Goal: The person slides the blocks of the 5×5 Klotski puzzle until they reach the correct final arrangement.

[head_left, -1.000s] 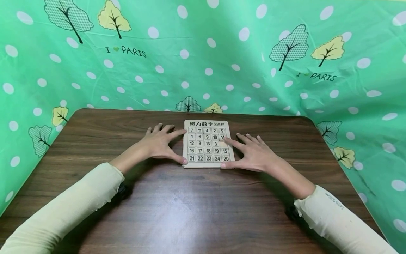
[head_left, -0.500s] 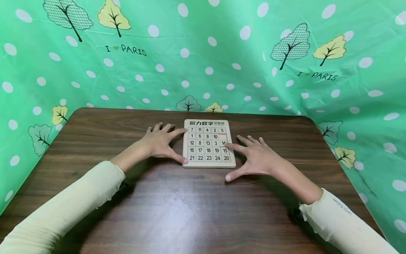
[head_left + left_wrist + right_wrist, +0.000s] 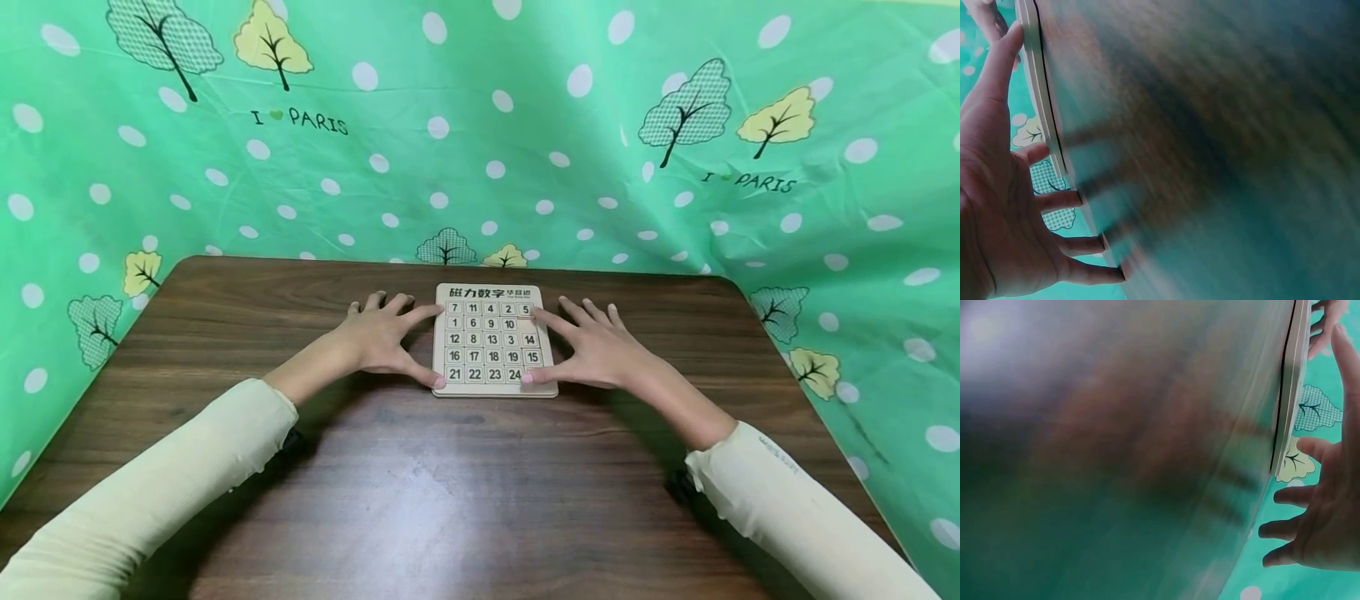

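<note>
Tabletop (image 3: 390, 500): splayed left grip (image 3: 373, 340) and right grip (image 3: 600, 352) seemingly touch a board (image 3: 492, 340) legible only in head view.

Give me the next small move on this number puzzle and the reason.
Probably slide the 5 tile down with the right hand: its index fingertip is at that tile, the gap lies directly below, and the left hand touches the left edge of the board.
</note>
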### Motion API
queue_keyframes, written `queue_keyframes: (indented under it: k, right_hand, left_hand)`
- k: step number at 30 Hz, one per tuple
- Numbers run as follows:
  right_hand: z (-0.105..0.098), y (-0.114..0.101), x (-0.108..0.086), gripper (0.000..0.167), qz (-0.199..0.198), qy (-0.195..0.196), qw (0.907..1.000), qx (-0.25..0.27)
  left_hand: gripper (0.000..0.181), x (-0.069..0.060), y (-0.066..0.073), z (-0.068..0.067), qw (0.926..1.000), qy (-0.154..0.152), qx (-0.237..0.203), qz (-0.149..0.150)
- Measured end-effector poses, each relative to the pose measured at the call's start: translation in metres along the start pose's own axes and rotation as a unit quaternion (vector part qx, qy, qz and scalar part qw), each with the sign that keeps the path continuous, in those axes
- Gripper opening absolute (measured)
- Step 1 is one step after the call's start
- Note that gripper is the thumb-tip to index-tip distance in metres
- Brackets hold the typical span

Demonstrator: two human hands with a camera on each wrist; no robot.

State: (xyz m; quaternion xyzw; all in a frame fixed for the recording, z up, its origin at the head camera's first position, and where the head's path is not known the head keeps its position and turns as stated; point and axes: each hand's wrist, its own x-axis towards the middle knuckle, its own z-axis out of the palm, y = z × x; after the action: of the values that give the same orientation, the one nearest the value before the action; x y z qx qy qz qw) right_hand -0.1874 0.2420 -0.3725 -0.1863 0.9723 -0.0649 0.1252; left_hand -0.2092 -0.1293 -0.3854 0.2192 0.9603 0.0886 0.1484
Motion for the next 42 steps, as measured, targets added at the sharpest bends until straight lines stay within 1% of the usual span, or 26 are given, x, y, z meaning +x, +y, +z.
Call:
queue_keyframes:
  k: [4,7,14,20,23,28,31,37,42]
  right_hand:
    - [0.000,0.000,0.010,0.116,0.008,-0.013,0.9999,0.006]
    - [0.000,-0.001,0.012,0.115,0.010,-0.020,0.9997,0.008]
    - [-0.003,-0.003,0.003,0.117,0.003,-0.027,0.9996,0.003]
    - [-0.004,-0.006,-0.007,0.124,-0.006,-0.032,0.9994,0.009]
    - [-0.005,-0.007,-0.007,0.122,-0.010,-0.027,0.9996,0.007]
    - [-0.009,-0.015,0.001,0.114,-0.028,-0.003,0.9996,0.003]
    - [-0.010,-0.021,0.008,0.114,-0.036,-0.001,0.9993,0.006]
    - [-0.009,-0.026,0.022,0.111,-0.026,-0.005,0.9996,-0.007]
    - [-0.010,-0.023,0.024,0.110,-0.012,-0.012,0.9998,-0.009]
  left_hand:
    - [0.133,0.000,0.000,0.001,1.0000,0.000,0.002,-0.001]
    - [0.133,0.000,0.000,0.000,1.0000,-0.003,0.002,-0.002]
    - [0.134,0.001,0.001,-0.002,0.9999,-0.010,0.003,-0.002]
    - [0.134,0.002,0.001,-0.003,0.9999,-0.015,0.004,-0.004]
    - [0.135,0.002,0.002,-0.003,0.9998,-0.017,0.003,-0.006]
    - [0.135,0.002,0.001,-0.003,0.9997,-0.020,0.004,-0.010]
    - [0.134,0.001,0.001,-0.003,0.9997,-0.020,0.006,-0.009]
    - [0.133,0.001,0.002,-0.004,0.9997,-0.020,0.009,-0.007]
    - [0.131,0.002,0.003,-0.005,0.9996,-0.023,0.014,-0.006]
